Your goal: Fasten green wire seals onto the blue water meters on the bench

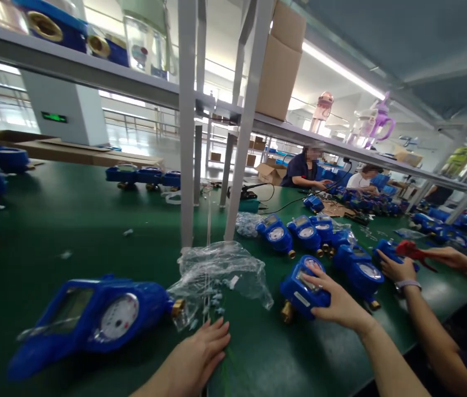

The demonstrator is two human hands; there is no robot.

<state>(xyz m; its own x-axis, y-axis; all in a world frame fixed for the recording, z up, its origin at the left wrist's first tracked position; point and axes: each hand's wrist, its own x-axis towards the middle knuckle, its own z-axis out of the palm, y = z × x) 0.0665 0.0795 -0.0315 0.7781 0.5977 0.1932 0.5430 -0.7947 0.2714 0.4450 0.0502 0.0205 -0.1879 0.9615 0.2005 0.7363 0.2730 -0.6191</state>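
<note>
Blue water meter [295, 284] tilted on the green work surface [258, 358], right of centre, brass fitting [286, 312] toward the near left. Right hand [341, 309] clasps it: fingers spread over the dial side, thumb on the near edge. Best handled by the body, I judge, palm close in, since the projecting fitting could make it roll; pressure belongs on the casing, off the clear window. Left hand [196, 353] empty, palm down, fingers loosely extended beside small pale-blue pieces [216, 298]. Light fingertip contact would suit these; a sweep could scatter them or snag the clear plastic bag [225, 264] just beyond. Farther left, another meter [142, 309] lies face up. Beyond the right hand, more meters [305, 234]; at far right, a co-worker's hand [401, 273] on one, red tool [411, 249] alongside, so elbow room looks tight.
</note>
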